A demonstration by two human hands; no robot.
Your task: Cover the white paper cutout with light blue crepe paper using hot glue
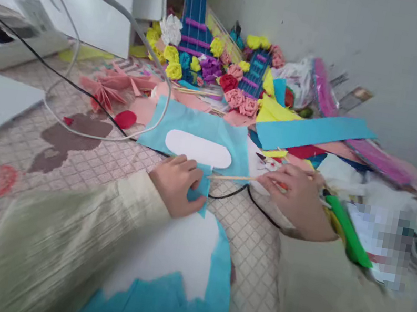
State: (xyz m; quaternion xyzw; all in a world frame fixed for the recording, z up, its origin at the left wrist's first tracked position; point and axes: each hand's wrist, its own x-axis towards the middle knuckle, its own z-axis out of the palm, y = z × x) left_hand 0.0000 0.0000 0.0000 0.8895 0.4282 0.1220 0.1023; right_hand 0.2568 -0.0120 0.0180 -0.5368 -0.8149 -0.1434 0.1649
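Observation:
My left hand (178, 185), fingers curled, is closed on a small piece of blue paper (204, 174) at the table's middle. From the right, my right hand (295, 197) pinches a thin wooden stick (233, 178), and its tip reaches the edge of that blue piece. Just beyond lies a larger sheet of blue paper (157, 129) with a white oblong cutout (198, 148) on top. Below my left hand is a white rounded shape (168, 250), its lower and right edges covered with blue paper (163, 305). My left sleeve hides part of it.
Paper flowers (234, 98) and two blue guitar-neck shapes (198, 10) crowd the back. A long blue strip (312, 132) and plastic bags lie right, near a green tool (348, 230). A white cable (169, 91) loops across the left; a black cord (262, 215) runs beneath the work.

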